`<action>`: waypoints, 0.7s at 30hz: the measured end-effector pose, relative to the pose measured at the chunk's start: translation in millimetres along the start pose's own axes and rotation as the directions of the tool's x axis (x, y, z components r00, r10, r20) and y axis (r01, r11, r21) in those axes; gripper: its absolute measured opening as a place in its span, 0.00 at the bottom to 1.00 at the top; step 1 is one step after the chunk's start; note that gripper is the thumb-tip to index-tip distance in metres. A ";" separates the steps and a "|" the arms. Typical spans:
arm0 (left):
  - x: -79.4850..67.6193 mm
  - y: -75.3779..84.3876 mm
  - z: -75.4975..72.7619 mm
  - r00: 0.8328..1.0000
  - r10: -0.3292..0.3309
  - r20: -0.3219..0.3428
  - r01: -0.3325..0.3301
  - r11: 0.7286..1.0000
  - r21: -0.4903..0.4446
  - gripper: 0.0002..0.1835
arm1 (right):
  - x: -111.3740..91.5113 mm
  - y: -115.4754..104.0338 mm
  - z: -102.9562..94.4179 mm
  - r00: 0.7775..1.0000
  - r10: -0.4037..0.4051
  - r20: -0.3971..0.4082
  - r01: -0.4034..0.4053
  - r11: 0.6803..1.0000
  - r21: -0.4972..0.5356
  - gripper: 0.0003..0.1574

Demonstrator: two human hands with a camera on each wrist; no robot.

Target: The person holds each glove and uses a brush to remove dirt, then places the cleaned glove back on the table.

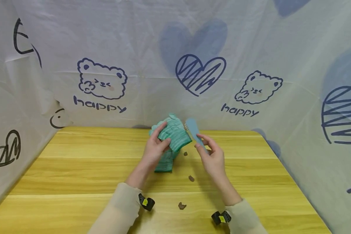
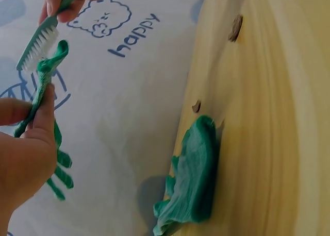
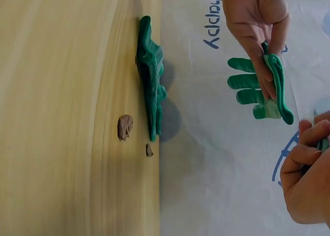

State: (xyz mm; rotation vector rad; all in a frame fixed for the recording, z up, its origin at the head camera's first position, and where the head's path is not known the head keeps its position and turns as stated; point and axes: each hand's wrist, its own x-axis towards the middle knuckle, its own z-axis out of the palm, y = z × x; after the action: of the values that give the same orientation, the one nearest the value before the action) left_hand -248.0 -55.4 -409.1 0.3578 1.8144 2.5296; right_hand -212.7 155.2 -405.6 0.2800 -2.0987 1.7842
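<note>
A green knitted glove (image 1: 176, 131) is held up above the table, pinched between the thumb and fingers of my left hand (image 1: 156, 148). My right hand (image 1: 213, 156) grips the handle of a light blue brush (image 1: 193, 128). White bristles (image 2: 41, 48) face the glove's cuff, close beside it in the left wrist view. A second green glove (image 1: 164, 162) lies on the table beneath the held one; in the left wrist view this lying glove (image 2: 193, 174) shows its full length.
Several small brown crumbs lie on the wooden table (image 1: 90, 175), among them a near crumb (image 1: 182, 205), a middle crumb (image 1: 191, 178) and a far crumb (image 1: 185, 153). A white printed cloth (image 1: 146, 97) hangs behind the table and along its sides.
</note>
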 end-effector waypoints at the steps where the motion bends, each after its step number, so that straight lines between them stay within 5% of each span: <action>1: 0.1 0.9 -1.8 1.000 -0.001 0.010 0.000 1.000 0.017 0.37 | -0.4 0.7 -0.2 0.999 -0.032 0.020 0.033 0.999 -0.020 0.21; 9: -1.9 4.7 -9.7 0.997 0.027 0.076 -0.041 0.982 0.184 0.36 | -5.4 4.5 4.5 0.960 -0.245 0.137 0.265 0.950 -0.163 0.18; 21: -0.5 2.6 -7.6 0.994 0.027 0.108 -0.046 0.984 0.174 0.36 | -8.9 8.9 12.1 0.890 -0.389 0.238 0.451 0.831 -0.327 0.20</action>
State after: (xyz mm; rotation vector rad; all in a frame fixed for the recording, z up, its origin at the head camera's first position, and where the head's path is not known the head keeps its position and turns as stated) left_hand -248.6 -63.4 -409.1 0.5222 2.0143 2.3278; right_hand -209.8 144.1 -418.8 0.7391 -2.2142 1.1107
